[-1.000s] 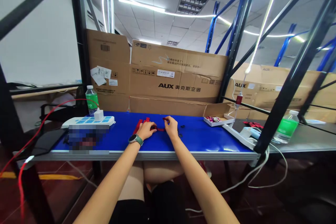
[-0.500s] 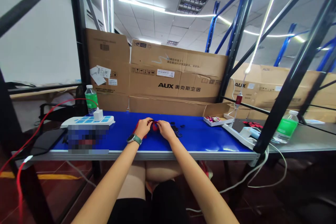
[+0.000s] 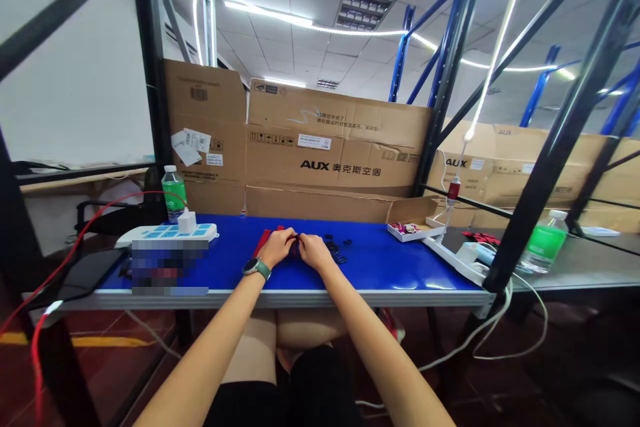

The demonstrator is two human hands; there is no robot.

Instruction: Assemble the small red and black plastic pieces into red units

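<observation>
My left hand (image 3: 278, 247), with a watch on its wrist, and my right hand (image 3: 313, 250) meet over the blue table (image 3: 395, 267), fingers pinched together on a small red piece (image 3: 295, 245) between them. A row of red pieces (image 3: 263, 238) lies just left of my left hand. Several small black parts (image 3: 336, 250) lie right of my right hand. Most of the held piece is hidden by my fingers.
A white power strip (image 3: 167, 233) and a green-labelled bottle (image 3: 175, 192) stand at the left. A small white tray (image 3: 415, 231) sits at the right, with another power strip (image 3: 463, 259) and a bottle (image 3: 547, 242) beyond. Cardboard boxes (image 3: 335, 147) wall the back.
My two hands have come together from apart. The red piece that stretched between them is now bunched up in my fingertips.
</observation>
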